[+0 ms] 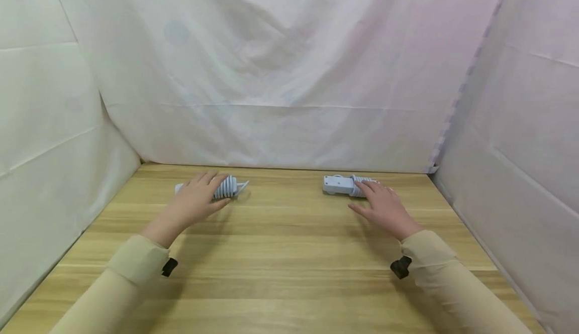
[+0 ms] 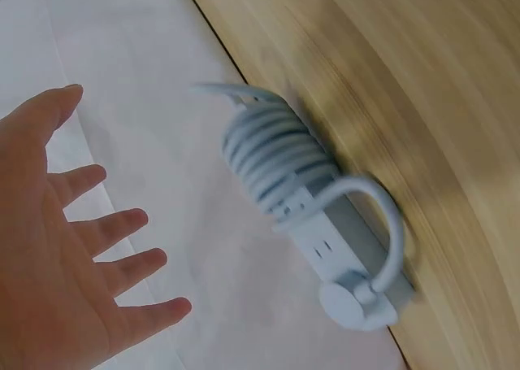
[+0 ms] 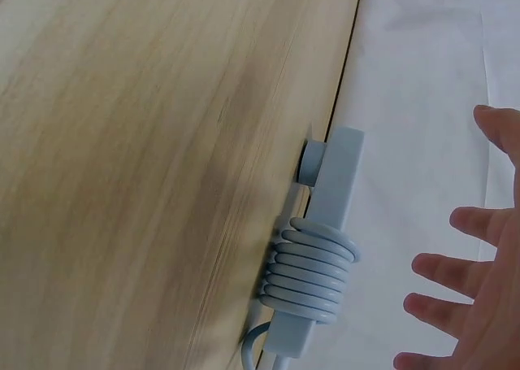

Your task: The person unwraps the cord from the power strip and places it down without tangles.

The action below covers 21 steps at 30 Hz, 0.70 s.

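Note:
Two pale power strips, each with its cord wound round the body, lie toward the back of the wooden table. The left power strip (image 1: 225, 187) is partly covered by my left hand (image 1: 195, 201) in the head view; in the left wrist view its sockets, a round plug and a loop of cord (image 2: 394, 232) show. My left hand has its fingers spread and holds nothing. Over the right end of the right power strip (image 1: 338, 185) reaches my right hand (image 1: 384, 208), fingers extended and apart. The right wrist view shows that strip's coiled cord (image 3: 307, 276) beyond the fingertips.
A white cloth (image 1: 280, 73) hangs behind the table, and further cloth walls stand at the left (image 1: 45, 123) and right (image 1: 520, 138). The wood-grain tabletop (image 1: 289, 253) spreads between the arms. A small black piece (image 1: 400, 267) sits by the right cuff.

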### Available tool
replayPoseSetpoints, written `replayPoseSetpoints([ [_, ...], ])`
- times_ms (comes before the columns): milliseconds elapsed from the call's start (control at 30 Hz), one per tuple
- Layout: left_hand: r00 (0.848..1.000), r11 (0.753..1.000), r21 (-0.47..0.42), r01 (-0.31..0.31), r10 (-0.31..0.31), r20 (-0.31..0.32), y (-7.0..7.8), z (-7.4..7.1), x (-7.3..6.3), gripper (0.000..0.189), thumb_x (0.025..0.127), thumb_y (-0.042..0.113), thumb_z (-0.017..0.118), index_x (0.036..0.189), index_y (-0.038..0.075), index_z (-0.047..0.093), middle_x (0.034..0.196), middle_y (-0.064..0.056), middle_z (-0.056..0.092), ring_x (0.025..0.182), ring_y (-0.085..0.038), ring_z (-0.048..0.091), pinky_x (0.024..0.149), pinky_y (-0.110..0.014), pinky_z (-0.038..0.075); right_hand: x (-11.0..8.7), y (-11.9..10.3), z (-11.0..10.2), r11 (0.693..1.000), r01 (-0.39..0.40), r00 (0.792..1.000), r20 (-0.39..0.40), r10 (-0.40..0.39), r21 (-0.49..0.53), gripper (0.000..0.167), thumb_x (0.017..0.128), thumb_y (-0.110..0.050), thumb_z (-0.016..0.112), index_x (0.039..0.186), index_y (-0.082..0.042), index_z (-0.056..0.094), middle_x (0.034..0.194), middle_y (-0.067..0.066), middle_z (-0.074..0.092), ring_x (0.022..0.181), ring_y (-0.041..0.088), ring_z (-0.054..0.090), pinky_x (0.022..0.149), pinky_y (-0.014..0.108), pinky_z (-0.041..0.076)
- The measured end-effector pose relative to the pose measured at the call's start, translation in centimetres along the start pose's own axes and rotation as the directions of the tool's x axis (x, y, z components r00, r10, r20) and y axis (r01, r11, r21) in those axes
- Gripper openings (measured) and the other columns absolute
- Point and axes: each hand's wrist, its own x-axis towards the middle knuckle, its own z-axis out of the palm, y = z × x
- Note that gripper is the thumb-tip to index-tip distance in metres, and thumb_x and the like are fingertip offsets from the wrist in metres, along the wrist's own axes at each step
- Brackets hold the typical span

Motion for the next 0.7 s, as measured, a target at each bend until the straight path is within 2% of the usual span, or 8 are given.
replayPoseSetpoints([
  [100, 0.999, 0.999, 0.028, -0.037, 0.038, -0.017, 1.1, 0.3, 0.7, 0.064, 0.094, 0.041, 0.062, 0.145, 0.007, 0.043, 0.143, -0.024, 0.043, 0.130, -0.045, 0.040, 0.099, -0.065, 0.032, 0.5, -0.2, 0.3, 1.000, 0.018, 1.000, -0.009, -0.018, -0.007, 0.072, 0.094, -0.050, 0.058, 0.147, -0.005, 0.040, 0.144, 0.021, 0.044, 0.133, 0.043, 0.036, 0.104, 0.063, 0.027],
  [300, 0.997, 0.997, 0.041, -0.072, 0.072, 0.008, 3.1, 0.8, 1.9, 0.060, 0.096, 0.043, 0.058, 0.144, 0.010, 0.046, 0.137, -0.016, 0.052, 0.122, -0.040, 0.050, 0.097, -0.060, 0.039, 1.4, -0.6, 0.9, 0.999, 0.048, 0.999, -0.009, -0.048, 0.000, 0.066, 0.093, -0.042, 0.063, 0.144, -0.004, 0.045, 0.139, 0.021, 0.050, 0.129, 0.042, 0.043, 0.103, 0.060, 0.032],
  [533, 0.995, 0.996, 0.032, -0.086, 0.085, 0.053, 4.8, 1.4, 3.5, 0.057, 0.098, 0.042, 0.056, 0.143, 0.009, 0.048, 0.135, -0.015, 0.055, 0.117, -0.034, 0.055, 0.092, -0.051, 0.046, 2.6, -0.4, 1.1, 0.999, 0.028, 1.000, 0.012, -0.028, -0.018, 0.060, 0.092, -0.037, 0.065, 0.139, -0.003, 0.050, 0.137, 0.022, 0.050, 0.126, 0.042, 0.045, 0.102, 0.060, 0.034],
  [700, 0.992, 0.993, 0.043, -0.109, 0.106, 0.060, 5.7, 1.8, 4.5, 0.055, 0.097, 0.041, 0.057, 0.141, 0.009, 0.050, 0.133, -0.014, 0.057, 0.115, -0.034, 0.057, 0.091, -0.049, 0.047, 3.2, 0.0, 1.3, 1.000, 0.011, 1.000, 0.026, -0.010, -0.015, 0.058, 0.092, -0.035, 0.065, 0.137, -0.003, 0.052, 0.136, 0.023, 0.051, 0.123, 0.043, 0.047, 0.100, 0.060, 0.035],
])
